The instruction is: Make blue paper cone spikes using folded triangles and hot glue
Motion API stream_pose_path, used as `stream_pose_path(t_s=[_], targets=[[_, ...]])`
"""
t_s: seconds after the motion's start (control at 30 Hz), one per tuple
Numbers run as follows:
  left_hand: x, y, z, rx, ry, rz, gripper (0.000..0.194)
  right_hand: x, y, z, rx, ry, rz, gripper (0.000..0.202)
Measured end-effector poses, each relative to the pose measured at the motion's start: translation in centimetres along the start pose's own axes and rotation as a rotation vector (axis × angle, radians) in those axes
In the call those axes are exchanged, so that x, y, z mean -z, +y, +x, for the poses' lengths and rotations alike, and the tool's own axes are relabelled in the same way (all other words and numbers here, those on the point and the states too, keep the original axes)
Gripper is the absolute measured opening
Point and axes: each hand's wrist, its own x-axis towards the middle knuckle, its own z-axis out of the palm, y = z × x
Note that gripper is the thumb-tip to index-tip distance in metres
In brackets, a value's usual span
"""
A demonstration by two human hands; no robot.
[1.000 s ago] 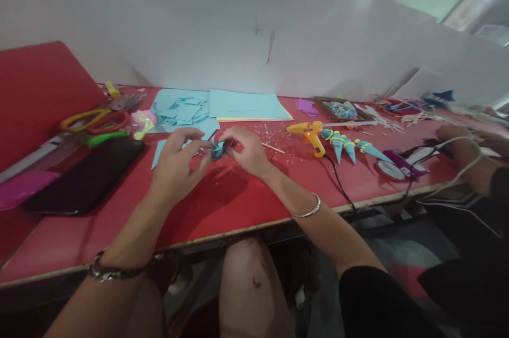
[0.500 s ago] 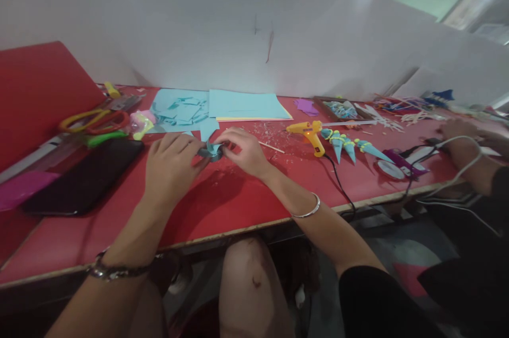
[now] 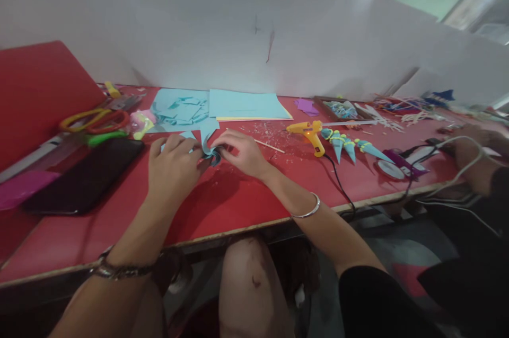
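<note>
Between my two hands is a small curled piece of blue paper (image 3: 214,154), held just above the red table. My left hand (image 3: 174,160) pinches its left side, with the fingertips bent round it. From the right, my right hand (image 3: 243,153) grips the curl between thumb and fingers. Part of the paper is hidden behind the fingertips. Behind the hands lie loose blue paper pieces (image 3: 185,110) on a blue sheet, and a stack of blue sheets (image 3: 246,104) beside them. A thin wooden stick (image 3: 270,146) rests right of my right hand.
A yellow glue gun (image 3: 308,130) with a black cord lies to the right, near blue paper cones (image 3: 348,148). On the left are a dark phone (image 3: 87,176) and scissors (image 3: 107,122). Another person's arm (image 3: 477,158) rests at the far right, by a white cable.
The blue paper between my fingers has turned and now shows a tighter curl. My left hand has shifted slightly right, its fingers more bent. The person's hand at far right has moved a little.
</note>
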Motion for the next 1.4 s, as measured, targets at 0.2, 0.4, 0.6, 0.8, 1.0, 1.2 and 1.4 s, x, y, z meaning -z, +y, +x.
stream_pose_path(t_s=[0.2, 0.4, 0.6, 0.8, 1.0, 1.2, 1.4], targets=[[-0.1, 0.0, 0.1, -0.021, -0.004, 0.041, 0.027, 0.0, 0.2, 0.0, 0.019, -0.033, -0.02, 0.015], [0.2, 0.2, 0.2, -0.031, -0.029, 0.072, 0.027, -0.1, 0.4, 0.0, 0.04, -0.025, -0.02, 0.015], [0.4, 0.3, 0.2, 0.015, -0.029, -0.011, 0.029, -0.2, 0.4, 0.1, 0.085, -0.015, -0.007, 0.016], [0.4, 0.1, 0.2, 0.001, -0.038, 0.008, 0.031, -0.3, 0.4, 0.1, 0.067, -0.058, -0.053, 0.019], [0.2, -0.1, 0.2, -0.025, -0.011, 0.111, 0.025, -0.4, 0.7, 0.1, 0.092, -0.066, -0.092, 0.021], [0.1, -0.3, 0.1, -0.041, -0.009, 0.084, 0.027, -0.5, 0.6, 0.1, 0.107, -0.034, -0.068, 0.019], [-0.6, -0.4, 0.4, 0.043, -0.025, -0.082, 0.023, -0.4, 0.6, -0.1, -0.042, 0.028, -0.142, 0.011]])
